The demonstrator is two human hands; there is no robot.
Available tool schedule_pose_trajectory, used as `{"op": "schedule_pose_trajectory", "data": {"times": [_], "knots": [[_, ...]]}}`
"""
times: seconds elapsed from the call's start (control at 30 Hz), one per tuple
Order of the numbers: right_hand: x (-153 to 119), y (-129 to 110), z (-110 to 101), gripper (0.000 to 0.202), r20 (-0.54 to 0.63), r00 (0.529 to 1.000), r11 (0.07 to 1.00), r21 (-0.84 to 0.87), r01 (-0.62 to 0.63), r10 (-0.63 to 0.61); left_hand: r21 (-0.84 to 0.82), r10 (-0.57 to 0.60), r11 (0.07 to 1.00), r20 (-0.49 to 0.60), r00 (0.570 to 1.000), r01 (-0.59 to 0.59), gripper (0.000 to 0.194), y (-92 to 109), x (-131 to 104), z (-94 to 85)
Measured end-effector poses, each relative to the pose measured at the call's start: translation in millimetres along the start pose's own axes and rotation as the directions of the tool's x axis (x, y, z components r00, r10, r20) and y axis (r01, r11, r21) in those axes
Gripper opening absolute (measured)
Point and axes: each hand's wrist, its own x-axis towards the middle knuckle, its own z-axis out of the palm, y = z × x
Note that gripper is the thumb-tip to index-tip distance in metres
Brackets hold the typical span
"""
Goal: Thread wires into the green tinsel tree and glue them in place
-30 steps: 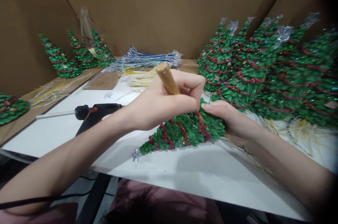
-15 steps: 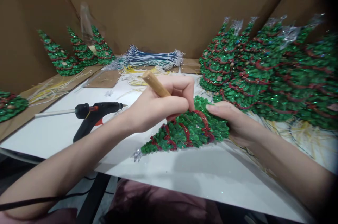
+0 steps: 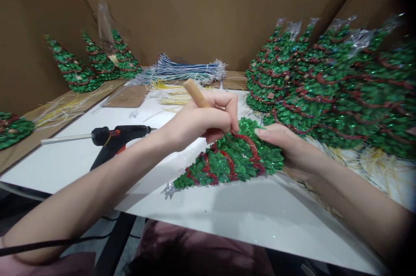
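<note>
A wooden-handled awl is gripped in my left hand, its thin metal shaft slanting down against the tree's branches. The tip is hard to make out among the green. My right hand clasps the wide base of a small green Christmas tree, thumb on top, other fingers hidden beneath. Red glittery garlands cross the tree, which lies on its side with its clear star pointing left over the white tabletop.
A black hot glue gun with a glue stick lies left. Behind are bundled wires and a cardboard piece. Decorated trees crowd the right; several others stand at back left. Loose wires lie under the right-hand trees.
My left hand has shifted slightly and tilted, so the awl's metal shaft now shows against the branches. The tree and my right hand have barely moved.
</note>
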Motion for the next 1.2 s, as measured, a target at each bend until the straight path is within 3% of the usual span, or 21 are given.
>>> {"op": "schedule_pose_trajectory", "data": {"times": [0.47, 0.8, 1.0, 1.2], "knots": [[0, -1, 0, 0.029, -0.005, 1.000, 1.000, -0.018, -0.003, 0.003, -0.098, -0.168, 0.980, 0.065, 0.984, 0.174, 0.011, -5, 18, -2.1], [0, 1, -2, 0.032, 0.027, 1.000, 0.999, -0.051, 0.002, -0.001, -0.264, -0.240, 0.929, 0.105, 0.965, 0.260, 0.011, -18, 19, -7.0], [1, 1, -1, 0.030, 0.006, 1.000, 0.998, -0.064, 0.005, -0.004, -0.289, -0.284, 0.909, 0.101, 0.954, 0.301, 0.011, -18, 18, -6.8], [1, 1, -1, 0.032, 0.031, 1.000, 0.998, -0.067, -0.005, 0.007, -0.282, -0.322, 0.890, 0.171, 0.931, 0.359, 0.011, -17, 20, -8.5]]}}
